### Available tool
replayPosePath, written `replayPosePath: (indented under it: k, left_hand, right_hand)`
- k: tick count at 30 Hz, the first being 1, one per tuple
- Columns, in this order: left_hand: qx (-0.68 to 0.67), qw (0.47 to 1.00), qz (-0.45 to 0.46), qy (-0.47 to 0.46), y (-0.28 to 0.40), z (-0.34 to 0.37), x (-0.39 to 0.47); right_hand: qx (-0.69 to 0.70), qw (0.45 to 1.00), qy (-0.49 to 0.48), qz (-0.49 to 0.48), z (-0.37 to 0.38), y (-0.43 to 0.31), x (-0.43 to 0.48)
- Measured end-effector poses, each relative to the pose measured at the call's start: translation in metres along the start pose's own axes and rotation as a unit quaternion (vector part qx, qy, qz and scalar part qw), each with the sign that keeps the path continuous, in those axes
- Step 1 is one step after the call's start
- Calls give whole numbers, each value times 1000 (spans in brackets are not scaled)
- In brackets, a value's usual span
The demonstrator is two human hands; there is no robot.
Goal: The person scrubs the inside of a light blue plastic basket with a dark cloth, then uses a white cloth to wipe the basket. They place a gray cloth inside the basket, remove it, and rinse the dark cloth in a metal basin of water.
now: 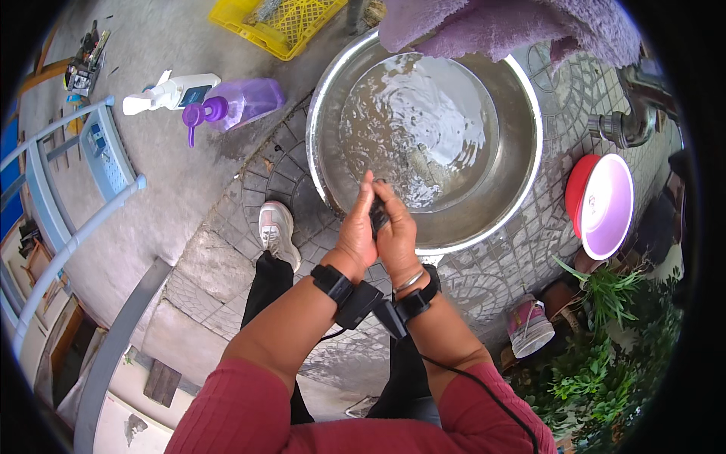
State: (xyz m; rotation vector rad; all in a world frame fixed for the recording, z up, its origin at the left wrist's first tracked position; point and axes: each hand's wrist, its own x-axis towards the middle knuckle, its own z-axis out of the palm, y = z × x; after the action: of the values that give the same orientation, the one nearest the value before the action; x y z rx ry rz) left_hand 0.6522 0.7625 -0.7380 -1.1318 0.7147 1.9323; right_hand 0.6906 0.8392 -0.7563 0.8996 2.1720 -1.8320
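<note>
Over the near rim of a wide stainless steel basin (522,187), my two hands come together, palms facing and fingers pointing away from me. Between my left hand (357,232) and my right hand (398,232) a small dark object (377,214) is held; most of it is hidden, and I cannot tell what it is. Murky, rippled water (391,113) fills the basin's bottom. A greyish lump (421,163) shows in the water just beyond my fingertips, too unclear to name.
A purple towel (510,25) hangs over the basin's far edge. Left are a purple pump bottle (249,102), a white spray bottle (184,91), a yellow crate (283,28) and a pale blue frame (74,238). Right are a metal pipe (635,122), a red-and-white basin (612,207), a bucket (527,329) and plants (595,369).
</note>
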Motion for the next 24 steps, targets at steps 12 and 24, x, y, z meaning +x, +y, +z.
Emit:
replayPosePath:
  k: [12, 24]
  left_hand:
    - [-11, 998, 44, 53, 7, -6, 13]
    - [-78, 997, -12, -16, 15, 3, -8]
  right_hand:
    - [299, 947, 4, 114, -8, -8, 0]
    - [144, 988, -54, 20, -1, -25, 9]
